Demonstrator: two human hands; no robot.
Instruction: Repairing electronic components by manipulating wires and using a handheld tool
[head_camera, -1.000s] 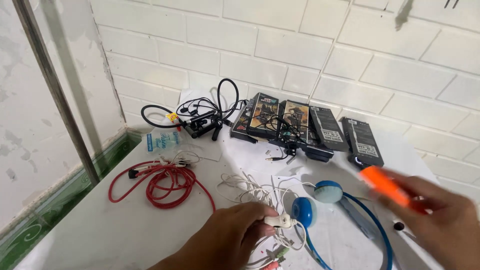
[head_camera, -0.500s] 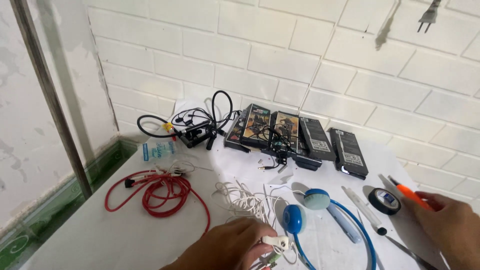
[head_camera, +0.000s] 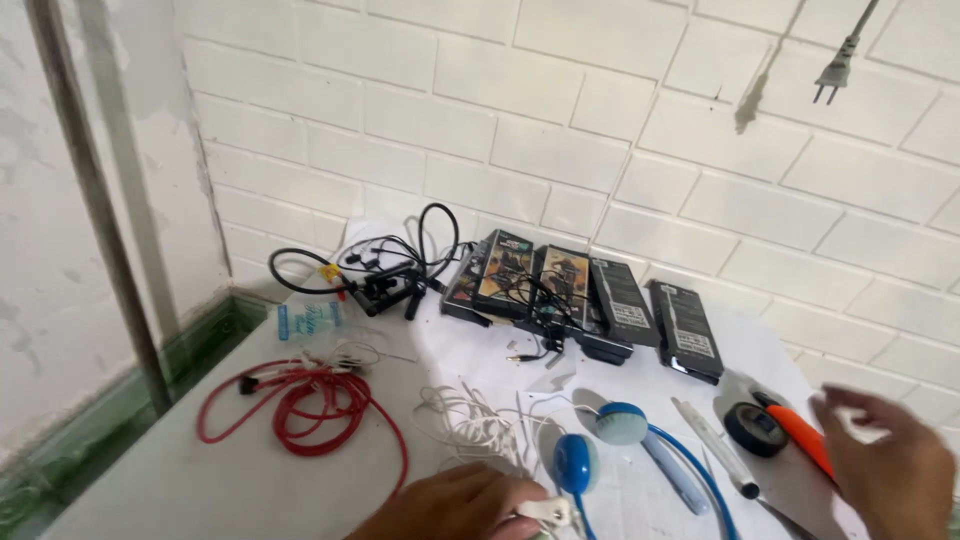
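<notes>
White thin cables lie near the front edge of the bench, where the left hand pinches a small white plug beside the blue headphones, while the right hand, blurred, fingers spread open, hovers by the orange tool at the right edge.

The left hand lies low at the bottom edge, palm down, with the fingers curled in a loose grip. The right hand is raised at the lower right corner, blurred, with the fingers spread open.
</notes>
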